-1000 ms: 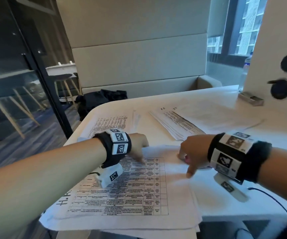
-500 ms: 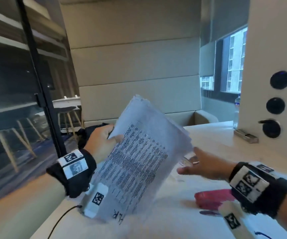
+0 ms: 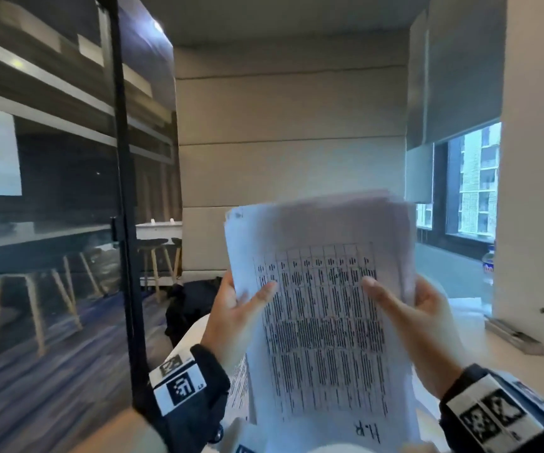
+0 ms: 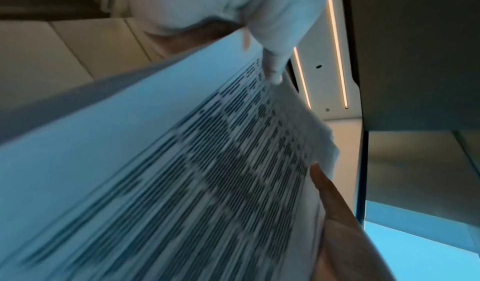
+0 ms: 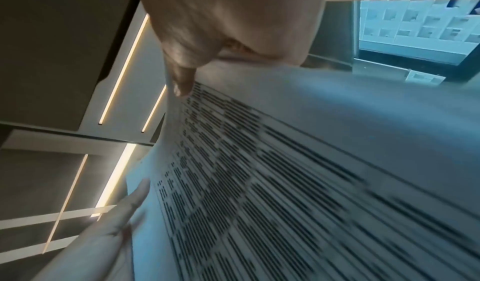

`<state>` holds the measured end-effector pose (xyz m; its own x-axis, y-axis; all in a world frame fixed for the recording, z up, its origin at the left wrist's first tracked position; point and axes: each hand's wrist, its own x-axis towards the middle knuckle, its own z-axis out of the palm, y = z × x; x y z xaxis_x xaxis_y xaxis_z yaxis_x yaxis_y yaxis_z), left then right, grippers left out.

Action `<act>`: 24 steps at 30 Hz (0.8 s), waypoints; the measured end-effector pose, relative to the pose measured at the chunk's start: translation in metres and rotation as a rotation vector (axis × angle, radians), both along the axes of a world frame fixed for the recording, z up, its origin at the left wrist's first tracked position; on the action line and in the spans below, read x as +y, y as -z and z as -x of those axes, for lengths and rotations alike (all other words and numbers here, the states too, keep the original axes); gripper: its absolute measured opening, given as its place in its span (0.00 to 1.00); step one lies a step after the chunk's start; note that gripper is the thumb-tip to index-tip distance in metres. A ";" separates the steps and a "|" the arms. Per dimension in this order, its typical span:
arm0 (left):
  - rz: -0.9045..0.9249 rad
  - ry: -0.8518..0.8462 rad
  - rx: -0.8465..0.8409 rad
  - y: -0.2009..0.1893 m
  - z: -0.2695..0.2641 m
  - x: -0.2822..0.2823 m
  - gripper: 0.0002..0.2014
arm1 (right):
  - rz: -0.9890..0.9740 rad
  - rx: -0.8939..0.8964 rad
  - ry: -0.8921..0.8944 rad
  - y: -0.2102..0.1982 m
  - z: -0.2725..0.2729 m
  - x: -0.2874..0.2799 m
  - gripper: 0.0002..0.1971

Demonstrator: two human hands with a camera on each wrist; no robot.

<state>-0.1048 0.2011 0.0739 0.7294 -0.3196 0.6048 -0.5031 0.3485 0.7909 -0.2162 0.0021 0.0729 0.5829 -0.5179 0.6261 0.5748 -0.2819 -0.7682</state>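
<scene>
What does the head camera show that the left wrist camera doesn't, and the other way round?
Only the head view: the marked wristbands, the stools and the handwritten H.R. Only the left wrist view: glowing ceiling light strips. Both: the stack of papers with its printed table, gripped by the left hand and right hand.

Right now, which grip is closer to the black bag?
Left. The left grip holds the paper stack by the edge toward the black bag; the right grip holds the opposite edge, across the stack from it.
</scene>
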 end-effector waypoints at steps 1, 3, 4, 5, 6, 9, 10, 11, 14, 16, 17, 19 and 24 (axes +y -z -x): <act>-0.013 0.028 0.018 0.003 -0.002 0.000 0.24 | 0.017 0.017 -0.010 0.003 0.000 0.002 0.18; -0.075 0.040 0.019 0.008 -0.005 0.000 0.32 | 0.051 0.060 -0.043 0.010 0.000 0.006 0.18; -0.101 0.041 0.009 0.011 -0.006 -0.001 0.34 | 0.060 0.086 -0.058 0.012 -0.001 0.007 0.17; -0.110 0.043 0.005 0.011 -0.006 -0.001 0.33 | 0.061 0.101 -0.070 0.013 -0.001 0.007 0.18; -0.093 0.051 0.013 0.010 -0.005 -0.001 0.30 | 0.051 0.101 -0.071 0.012 -0.002 0.005 0.18; -0.040 0.087 0.022 0.001 -0.001 -0.002 0.20 | 0.023 0.071 -0.059 0.002 -0.004 0.000 0.20; -0.023 0.097 0.015 -0.002 -0.001 -0.002 0.20 | 0.023 0.065 -0.063 -0.002 -0.005 -0.001 0.22; 0.002 0.103 0.011 -0.006 -0.001 -0.001 0.22 | 0.026 0.052 -0.067 -0.005 -0.005 -0.001 0.22; 0.070 0.085 -0.033 -0.017 0.000 0.002 0.28 | 0.014 -0.037 -0.085 -0.016 -0.006 0.000 0.19; 0.042 0.006 -0.153 -0.025 -0.001 0.006 0.32 | 0.027 -0.094 -0.094 -0.022 -0.006 0.001 0.18; 0.005 -0.030 -0.219 -0.030 -0.001 0.008 0.32 | 0.041 -0.110 -0.095 -0.023 -0.006 0.001 0.19; -0.064 -0.056 -0.327 -0.038 -0.004 0.011 0.23 | 0.065 -0.117 -0.098 -0.023 -0.006 0.002 0.18; -0.056 -0.190 -0.330 -0.043 -0.003 0.010 0.08 | 0.053 -0.052 -0.114 -0.011 -0.007 0.000 0.18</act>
